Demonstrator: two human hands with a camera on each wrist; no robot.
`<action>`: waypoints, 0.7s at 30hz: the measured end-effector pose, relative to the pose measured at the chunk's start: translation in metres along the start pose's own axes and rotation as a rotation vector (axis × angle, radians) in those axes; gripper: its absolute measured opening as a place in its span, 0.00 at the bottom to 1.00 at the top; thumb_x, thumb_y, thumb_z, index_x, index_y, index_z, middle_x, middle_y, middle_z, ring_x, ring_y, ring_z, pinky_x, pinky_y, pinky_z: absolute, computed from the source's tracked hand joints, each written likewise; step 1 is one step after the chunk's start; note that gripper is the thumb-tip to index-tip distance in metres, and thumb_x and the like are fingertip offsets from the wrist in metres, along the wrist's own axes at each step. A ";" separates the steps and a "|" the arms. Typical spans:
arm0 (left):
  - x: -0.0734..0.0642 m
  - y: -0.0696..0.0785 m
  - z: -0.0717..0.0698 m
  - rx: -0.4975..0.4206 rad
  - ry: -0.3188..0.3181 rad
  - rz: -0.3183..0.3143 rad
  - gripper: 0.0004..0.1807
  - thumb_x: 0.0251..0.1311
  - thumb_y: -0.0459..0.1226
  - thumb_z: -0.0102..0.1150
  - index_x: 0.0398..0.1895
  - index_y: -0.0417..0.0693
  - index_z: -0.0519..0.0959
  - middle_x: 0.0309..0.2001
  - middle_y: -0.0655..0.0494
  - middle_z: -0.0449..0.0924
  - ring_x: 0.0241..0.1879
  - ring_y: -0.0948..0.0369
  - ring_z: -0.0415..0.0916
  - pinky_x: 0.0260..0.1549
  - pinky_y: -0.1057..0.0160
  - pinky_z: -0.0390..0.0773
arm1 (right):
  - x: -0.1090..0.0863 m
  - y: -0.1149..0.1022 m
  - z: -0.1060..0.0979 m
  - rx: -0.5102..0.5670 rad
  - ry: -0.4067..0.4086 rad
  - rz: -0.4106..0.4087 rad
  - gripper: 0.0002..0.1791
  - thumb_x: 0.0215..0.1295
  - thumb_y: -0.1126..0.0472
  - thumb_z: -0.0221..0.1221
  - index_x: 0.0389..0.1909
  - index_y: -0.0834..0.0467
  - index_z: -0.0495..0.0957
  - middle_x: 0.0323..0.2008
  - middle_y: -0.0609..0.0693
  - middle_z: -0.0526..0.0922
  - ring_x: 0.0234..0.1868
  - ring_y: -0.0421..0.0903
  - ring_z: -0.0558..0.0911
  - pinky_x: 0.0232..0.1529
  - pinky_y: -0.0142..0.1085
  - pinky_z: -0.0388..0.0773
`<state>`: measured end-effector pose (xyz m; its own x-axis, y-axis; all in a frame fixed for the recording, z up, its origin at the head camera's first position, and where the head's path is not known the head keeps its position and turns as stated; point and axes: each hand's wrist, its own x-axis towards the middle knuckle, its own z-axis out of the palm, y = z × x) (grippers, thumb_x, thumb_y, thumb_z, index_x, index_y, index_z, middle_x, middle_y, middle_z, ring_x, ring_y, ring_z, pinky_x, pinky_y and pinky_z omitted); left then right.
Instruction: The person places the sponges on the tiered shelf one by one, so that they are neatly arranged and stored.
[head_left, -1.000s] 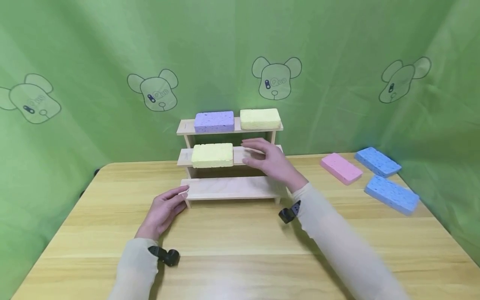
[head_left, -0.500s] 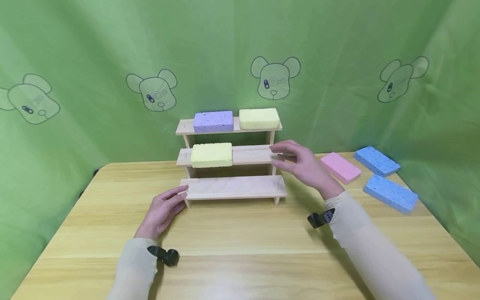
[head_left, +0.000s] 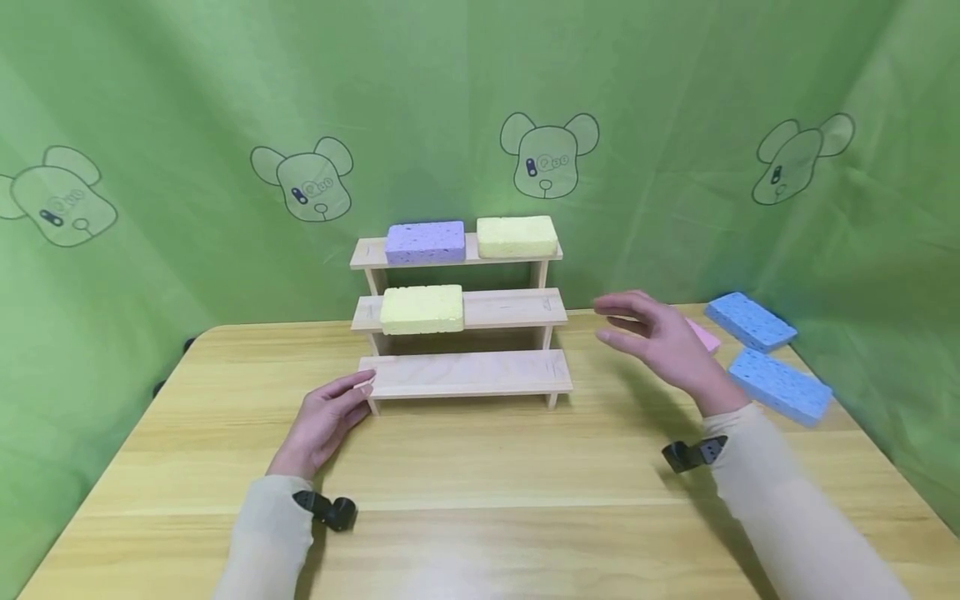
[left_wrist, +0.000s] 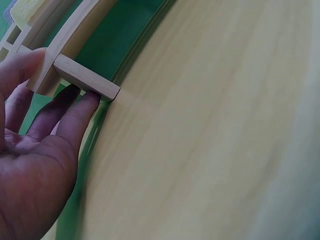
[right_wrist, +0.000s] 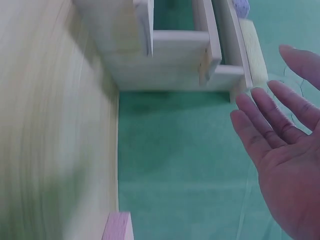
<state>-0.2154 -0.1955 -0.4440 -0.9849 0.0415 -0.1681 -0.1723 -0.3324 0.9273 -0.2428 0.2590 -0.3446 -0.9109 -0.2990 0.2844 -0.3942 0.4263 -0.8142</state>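
So: purple sponge [head_left: 425, 242], two yellow sponges [head_left: 422, 309] on rack [head_left: 465, 374] — two blue sponges [head_left: 782, 387], pink sponge [head_left: 703, 335] (mostly hidden, probably flat) left on counter [head_left: 465, 483]. Left grip [head_left: 322, 425] pinching rack's end, right grip [head_left: 667, 342] spread.

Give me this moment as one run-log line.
Left hand: holding rack; right hand: empty; on rack: purple sponge, two yellow sponges; on table: pink sponge, two blue sponges

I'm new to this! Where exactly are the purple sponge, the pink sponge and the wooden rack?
Purple sponge [head_left: 425, 242]: head view, on its top face.
Pink sponge [head_left: 705, 335]: head view, on the part showing past the right hand [head_left: 660, 337].
Wooden rack [head_left: 468, 375]: head view, on its bare lowest shelf.
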 end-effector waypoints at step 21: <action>0.000 0.002 -0.001 0.014 0.003 -0.002 0.13 0.63 0.25 0.59 0.48 0.45 0.84 0.67 0.41 0.65 0.51 0.56 0.79 0.57 0.57 0.77 | -0.037 0.044 -0.046 -0.072 0.126 0.126 0.27 0.67 0.61 0.63 0.66 0.61 0.69 0.60 0.50 0.72 0.59 0.38 0.73 0.56 0.22 0.72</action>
<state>-0.2158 -0.1975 -0.4430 -0.9845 0.0391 -0.1712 -0.1747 -0.3193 0.9314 -0.2321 0.3282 -0.3680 -0.9600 -0.1319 0.2471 -0.2794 0.5152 -0.8102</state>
